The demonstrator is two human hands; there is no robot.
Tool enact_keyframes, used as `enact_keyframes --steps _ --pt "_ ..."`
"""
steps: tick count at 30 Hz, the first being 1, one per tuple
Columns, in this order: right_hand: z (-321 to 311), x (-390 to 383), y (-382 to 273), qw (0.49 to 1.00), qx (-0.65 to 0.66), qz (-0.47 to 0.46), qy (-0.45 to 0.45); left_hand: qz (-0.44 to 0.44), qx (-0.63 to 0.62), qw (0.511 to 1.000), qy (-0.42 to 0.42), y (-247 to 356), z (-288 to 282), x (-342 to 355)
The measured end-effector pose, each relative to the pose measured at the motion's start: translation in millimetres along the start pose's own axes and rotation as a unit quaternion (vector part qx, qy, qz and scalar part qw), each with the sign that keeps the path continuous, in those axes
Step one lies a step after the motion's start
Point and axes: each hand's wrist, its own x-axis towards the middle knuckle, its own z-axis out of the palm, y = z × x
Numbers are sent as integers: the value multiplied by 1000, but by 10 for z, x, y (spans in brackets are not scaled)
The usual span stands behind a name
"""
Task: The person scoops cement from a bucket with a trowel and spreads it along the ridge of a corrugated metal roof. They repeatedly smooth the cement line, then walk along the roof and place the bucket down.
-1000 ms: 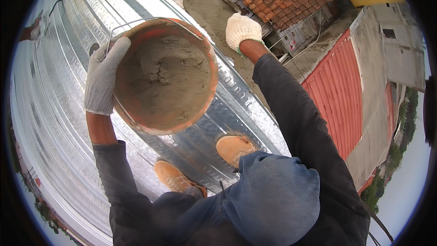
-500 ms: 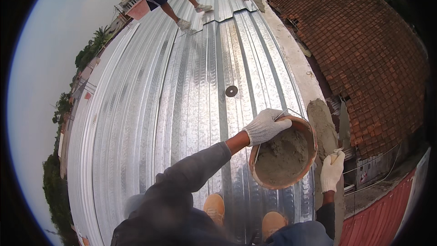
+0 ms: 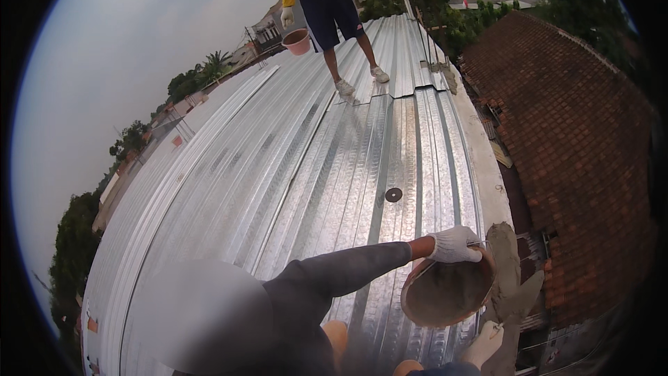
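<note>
My left hand (image 3: 456, 245), in a white knit glove, is closed on the rim of an orange-brown bucket (image 3: 409, 301), beside its wire handle. The bucket tilts toward me, and grey wet mortar (image 3: 449, 291) fills much of it. To the right of the bucket, my right hand (image 3: 485, 345), also gloved, is wrapped round the handle of a trowel (image 3: 527, 297). Its broad, mortar-smeared blade points away from me along the wall top's outer edge. A strip of fresh mortar (image 3: 502, 257) lies on the wall top just beyond the blade.
Ribbed metal roofing sheets (image 3: 278, 167) slope under my feet. A black disc (image 3: 394, 195) lies ahead of the bucket. Further up stands a co-worker (image 3: 327, 7) in yellow, a pink bucket (image 3: 297, 43) below one gloved hand. Past the wall (image 3: 483, 160) drops to a tiled roof (image 3: 563, 111).
The view has tilted up, so the roof and bucket sit lower in it. The trowel blade now shows plainly at the mortar strip. The co-worker stands more upright, facing this way.
</note>
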Motion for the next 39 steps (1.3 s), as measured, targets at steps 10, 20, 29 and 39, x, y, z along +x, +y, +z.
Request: enact_keyframes --steps 10,20,29,39 --pt "-317 -656 -105 994 -84 41 -52 46 33 998 -3 -88 63 -7" --pt "-355 -514 -73 993 -105 -28 -34 78 11 996 -37 -110 77 -66" --pt "-428 -425 -45 982 -164 1 -97 85 23 993 -83 -59 96 -42" --pt "-242 153 -3502 952 -219 -207 -56 121 -58 990 -47 -414 -3 288"
